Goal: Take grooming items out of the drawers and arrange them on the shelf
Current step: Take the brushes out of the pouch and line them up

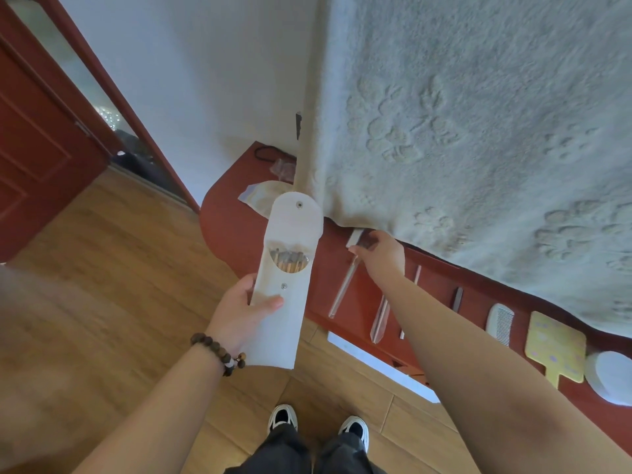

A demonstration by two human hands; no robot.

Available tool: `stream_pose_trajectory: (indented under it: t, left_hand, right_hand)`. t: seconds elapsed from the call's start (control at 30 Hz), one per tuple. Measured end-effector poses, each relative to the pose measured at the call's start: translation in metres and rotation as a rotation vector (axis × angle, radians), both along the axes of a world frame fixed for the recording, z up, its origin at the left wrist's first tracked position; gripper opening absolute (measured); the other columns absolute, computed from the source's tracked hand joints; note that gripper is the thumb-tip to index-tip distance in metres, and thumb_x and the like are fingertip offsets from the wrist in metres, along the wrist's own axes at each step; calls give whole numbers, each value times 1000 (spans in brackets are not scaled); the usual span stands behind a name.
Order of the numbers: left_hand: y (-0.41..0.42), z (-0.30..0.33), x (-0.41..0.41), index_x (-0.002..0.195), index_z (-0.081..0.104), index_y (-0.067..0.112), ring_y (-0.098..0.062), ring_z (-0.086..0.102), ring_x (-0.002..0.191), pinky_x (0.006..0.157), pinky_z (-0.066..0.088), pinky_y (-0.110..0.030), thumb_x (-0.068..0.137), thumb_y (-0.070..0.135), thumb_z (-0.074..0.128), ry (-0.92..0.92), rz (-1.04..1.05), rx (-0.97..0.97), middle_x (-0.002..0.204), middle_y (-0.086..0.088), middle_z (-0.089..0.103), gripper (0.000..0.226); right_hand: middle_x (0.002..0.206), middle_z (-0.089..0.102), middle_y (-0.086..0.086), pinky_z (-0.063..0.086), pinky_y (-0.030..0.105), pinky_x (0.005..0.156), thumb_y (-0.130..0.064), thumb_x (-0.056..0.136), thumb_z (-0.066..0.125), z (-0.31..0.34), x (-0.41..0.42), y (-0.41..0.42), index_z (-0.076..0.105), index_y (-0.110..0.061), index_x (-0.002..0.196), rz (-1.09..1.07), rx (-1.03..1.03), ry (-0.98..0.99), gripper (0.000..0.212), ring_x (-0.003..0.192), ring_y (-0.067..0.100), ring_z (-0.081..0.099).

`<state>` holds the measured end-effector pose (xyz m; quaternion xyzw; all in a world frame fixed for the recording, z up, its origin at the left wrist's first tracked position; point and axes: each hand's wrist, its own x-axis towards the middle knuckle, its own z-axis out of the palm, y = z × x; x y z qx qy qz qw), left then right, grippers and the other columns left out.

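Note:
My left hand (248, 307) grips a long white pouch (287, 282) with its flap open; an oval window shows several wooden-handled brushes inside. My right hand (379, 254) reaches onto the red shelf (236, 227) and pinches a slim clear-wrapped brush (345, 278) near its upper end. More wrapped slim tools (381, 318) lie in a row beside it. Further right on the shelf lie a small dark tool (457, 297), a white comb (500, 323), a yellow hand mirror (555, 347) and a white round pad stack (612, 374).
A pale fluffy blanket (478, 131) hangs over the shelf's back edge. A plastic packet (261, 196) and a black hair tie (268, 152) lie at the shelf's left end. An open white drawer (379, 366) sticks out below. Wooden floor and a red door (37, 131) are to the left.

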<state>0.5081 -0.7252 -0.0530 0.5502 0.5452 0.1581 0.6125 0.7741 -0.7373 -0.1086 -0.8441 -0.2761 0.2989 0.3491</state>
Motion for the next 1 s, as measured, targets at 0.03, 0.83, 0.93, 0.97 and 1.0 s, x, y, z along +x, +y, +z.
stream_pose_trajectory:
  t: [0.03, 0.83, 0.93, 0.97, 1.0]
  left_hand:
    - [1, 2, 0, 110, 61, 25, -21, 69, 95, 80, 57, -49, 80, 23, 74, -9, -15, -8, 105, 3, 71, 33]
    - [-2, 75, 65, 101, 69, 10, -26, 72, 88, 74, 58, -40, 83, 5, 69, -252, -245, -71, 99, -11, 74, 19]
    - [-6, 83, 69, 101, 69, 7, -22, 72, 82, 65, 58, -30, 86, 2, 64, -278, -232, -91, 96, -12, 74, 17]
    - [-6, 84, 70, 102, 68, 6, -23, 72, 83, 66, 59, -31, 86, 2, 64, -278, -226, -90, 97, -13, 74, 17]
    - [-7, 85, 71, 103, 68, 5, -24, 72, 84, 68, 59, -32, 85, 3, 65, -277, -223, -91, 99, -14, 73, 18]
  right_hand:
    - [91, 63, -2, 42, 24, 65, -38, 78, 75, 7, -1, -3, 60, -14, 119, 0, 38, -29, 50, 76, 13, 57]
    - [88, 70, -7, 50, 20, 75, -9, 83, 70, 123, -33, -76, 75, -25, 87, 273, 576, -8, 18, 85, 9, 65]
    - [87, 63, -12, 44, 13, 69, -6, 82, 71, 121, -34, -81, 76, -19, 89, 297, 591, -87, 16, 79, 4, 59]
    - [88, 62, -12, 43, 12, 68, -7, 82, 71, 120, -34, -82, 77, -18, 90, 303, 589, -91, 15, 77, 3, 57]
    - [89, 61, -11, 42, 11, 67, -8, 82, 71, 120, -34, -82, 77, -17, 91, 306, 583, -92, 14, 76, 3, 56]
